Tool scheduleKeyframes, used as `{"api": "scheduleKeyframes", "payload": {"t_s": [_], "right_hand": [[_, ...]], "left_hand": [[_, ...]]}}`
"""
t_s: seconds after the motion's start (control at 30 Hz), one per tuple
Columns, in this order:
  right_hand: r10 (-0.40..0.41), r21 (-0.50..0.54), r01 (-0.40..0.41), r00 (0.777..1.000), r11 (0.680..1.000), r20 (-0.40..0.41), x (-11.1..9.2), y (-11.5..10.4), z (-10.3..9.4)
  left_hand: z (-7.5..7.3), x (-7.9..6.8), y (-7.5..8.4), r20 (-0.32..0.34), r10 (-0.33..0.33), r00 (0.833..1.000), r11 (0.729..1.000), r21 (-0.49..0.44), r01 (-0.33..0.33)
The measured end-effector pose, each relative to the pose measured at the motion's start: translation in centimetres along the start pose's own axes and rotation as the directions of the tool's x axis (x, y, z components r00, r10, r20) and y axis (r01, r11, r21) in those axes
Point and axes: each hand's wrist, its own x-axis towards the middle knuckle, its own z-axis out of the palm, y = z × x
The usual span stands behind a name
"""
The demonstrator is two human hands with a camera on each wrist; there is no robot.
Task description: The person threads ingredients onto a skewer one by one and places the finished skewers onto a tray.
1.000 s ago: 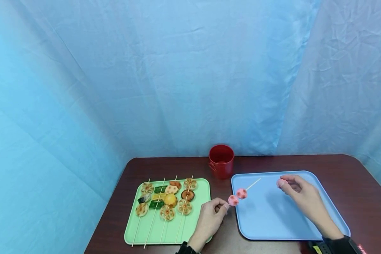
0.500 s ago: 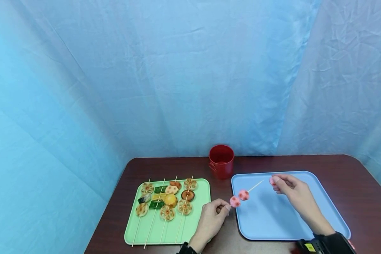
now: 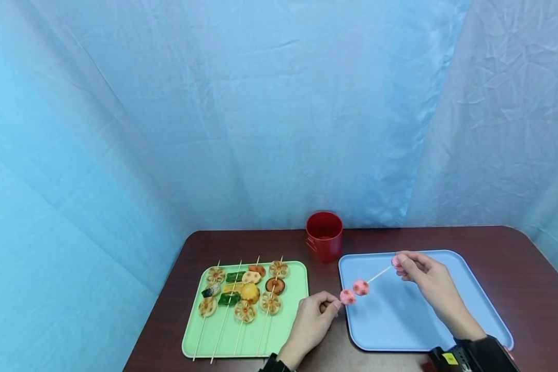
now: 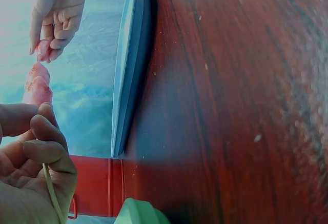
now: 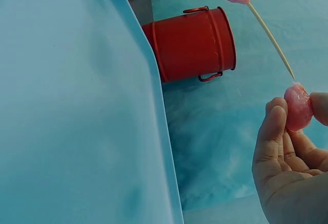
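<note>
My left hand [image 3: 311, 321] grips a wooden skewer [image 3: 380, 274] bearing two pink balls [image 3: 360, 287], its bare tip angled up to the right. In the left wrist view the skewer's lower shaft [image 4: 53, 194] runs down past the curled fingers. Between thumb and fingertips, my right hand [image 3: 431, 289] pinches a third pink ball [image 5: 298, 107] over the blue tray [image 3: 428, 333]. The skewer's pointed tip is right at this ball's near side, as the right wrist view shows.
A green tray [image 3: 248, 349] at left holds several vegetable skewers [image 3: 245, 312], some handles reaching over its front rim. Behind, between both trays, stands a red metal bucket [image 3: 325, 249] with small handles. Blue cloth [image 3: 279, 113] hangs behind the brown table [image 3: 535, 289].
The right hand has come left and slightly up with its pink ball, closing the gap to the skewer tip. The left hand has shifted slightly right with the skewer.
</note>
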Motion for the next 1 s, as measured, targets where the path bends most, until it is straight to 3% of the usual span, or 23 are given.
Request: {"api": "scheduleKeyframes", "payload": {"t_s": [1.0], "right_hand": [[-0.045,0.016,0.045,0.999,0.999,-0.009,-0.16,-0.45,0.46]], "left_hand": [[0.14,-0.02,-0.28,0.008,-0.054,0.999,0.999,0.009,0.054]]}}
